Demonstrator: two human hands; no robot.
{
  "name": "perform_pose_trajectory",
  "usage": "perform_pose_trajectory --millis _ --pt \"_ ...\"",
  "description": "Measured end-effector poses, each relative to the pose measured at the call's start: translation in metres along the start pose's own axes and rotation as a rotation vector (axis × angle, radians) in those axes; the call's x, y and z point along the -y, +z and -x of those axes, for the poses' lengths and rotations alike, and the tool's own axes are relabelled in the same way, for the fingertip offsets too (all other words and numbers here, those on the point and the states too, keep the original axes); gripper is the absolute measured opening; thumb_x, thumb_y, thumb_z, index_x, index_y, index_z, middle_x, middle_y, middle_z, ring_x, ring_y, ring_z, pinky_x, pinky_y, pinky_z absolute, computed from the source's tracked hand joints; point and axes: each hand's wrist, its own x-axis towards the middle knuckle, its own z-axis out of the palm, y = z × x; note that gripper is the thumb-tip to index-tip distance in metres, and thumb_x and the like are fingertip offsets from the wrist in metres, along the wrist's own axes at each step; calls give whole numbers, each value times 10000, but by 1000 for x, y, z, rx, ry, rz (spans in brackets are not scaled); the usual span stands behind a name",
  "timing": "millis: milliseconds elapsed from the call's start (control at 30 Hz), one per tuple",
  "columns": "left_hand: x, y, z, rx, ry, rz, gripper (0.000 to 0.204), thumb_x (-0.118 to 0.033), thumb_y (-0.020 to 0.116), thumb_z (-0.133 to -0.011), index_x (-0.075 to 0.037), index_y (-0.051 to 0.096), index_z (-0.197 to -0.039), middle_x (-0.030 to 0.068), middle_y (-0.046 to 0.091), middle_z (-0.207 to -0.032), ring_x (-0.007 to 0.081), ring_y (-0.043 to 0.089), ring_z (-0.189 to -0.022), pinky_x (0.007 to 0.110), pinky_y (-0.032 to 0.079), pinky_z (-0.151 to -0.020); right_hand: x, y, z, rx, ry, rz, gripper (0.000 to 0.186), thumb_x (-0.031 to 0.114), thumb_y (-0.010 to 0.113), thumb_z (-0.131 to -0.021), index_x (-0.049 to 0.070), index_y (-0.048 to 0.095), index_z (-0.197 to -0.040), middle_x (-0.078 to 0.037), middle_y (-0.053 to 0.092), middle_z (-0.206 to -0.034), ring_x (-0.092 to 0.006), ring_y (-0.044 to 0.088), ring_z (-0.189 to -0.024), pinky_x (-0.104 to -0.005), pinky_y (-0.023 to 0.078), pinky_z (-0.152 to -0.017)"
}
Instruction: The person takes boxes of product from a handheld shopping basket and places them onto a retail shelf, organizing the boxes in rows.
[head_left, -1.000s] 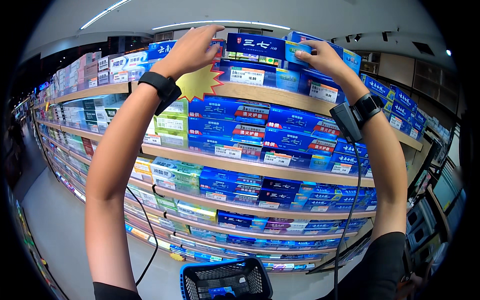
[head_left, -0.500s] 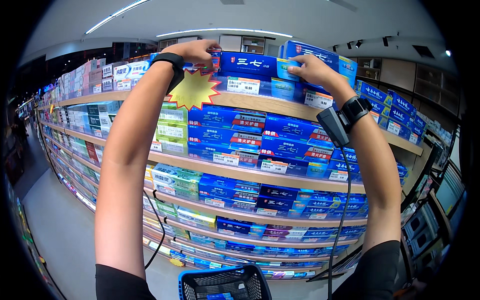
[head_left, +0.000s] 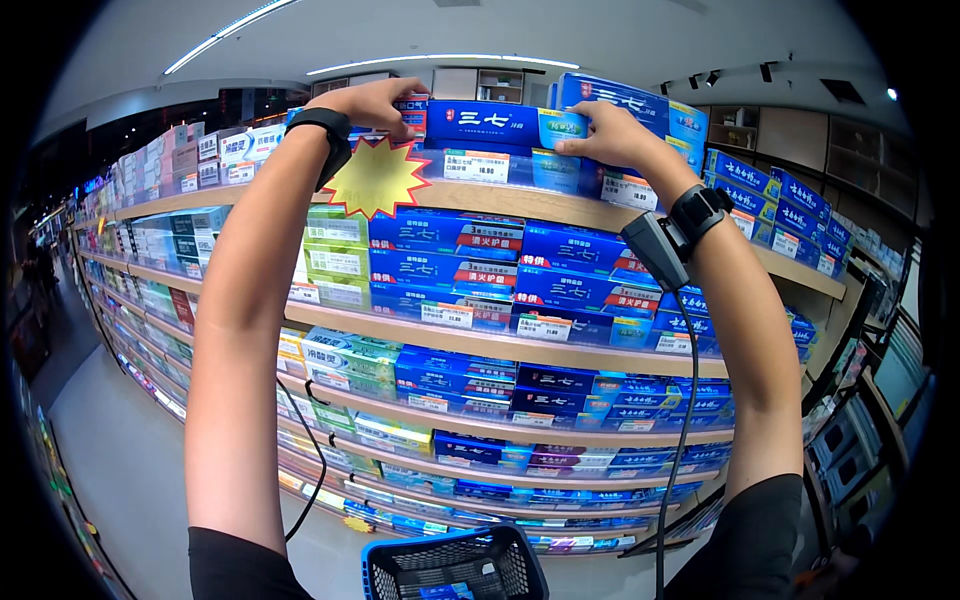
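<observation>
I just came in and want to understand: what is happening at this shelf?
A person reaches up with both arms to the top shelf of a shop aisle. The left hand and the right hand grip the two ends of a long blue box. A blue basket sits below.

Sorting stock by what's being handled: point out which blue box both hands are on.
The long dark-blue box on the top shelf: left hand and right hand grip its ends; the rest sit untouched.
</observation>
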Motion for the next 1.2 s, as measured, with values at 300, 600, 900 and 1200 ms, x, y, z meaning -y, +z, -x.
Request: perform_pose_trajectory --millis 300,600,900,1200 --pt "-2 3 7 -28 47 17 700 -188 762 -752 -114 479 -1388 182 603 -1285 297 592 -1174 435 455 -1040 2 4 -7 8 9 72 765 422 810 -776 -18 554 -1348 -258 638 -1223 -359 662 -1087 -390 518 -955" --pt "-18 -2 21 -15 -19 49 759 -170 723 -682 -126 467 -1396 174 632 -1236 277 626 -1099 417 522 -938 -7 8 -7 -35 -51 -20 676 339 785 -814 -2 551 -1348 -239 645 -1214 -351 657 -1096 -395 523 -954" --pt "-3 4 9 -67 22 -13 773 -319 800 -700 -172 477 -1387 160 656 -1193 261 651 -1042 396 550 -843 -19 10 -6 -65 -95 -19 680 389 769 -831 24 555 -1364 -220 664 -1171 -322 684 -1027 -370 551 -895" --pt "-20 12 9 -133 -58 -114 786 -502 804 -736 -209 492 -1395 160 647 -1222 284 652 -1064 419 566 -828 -23 21 3 -119 -88 -63 708 440 742 -852 -13 530 -1353 -251 666 -1108 -334 687 -1001 -387 559 -870"
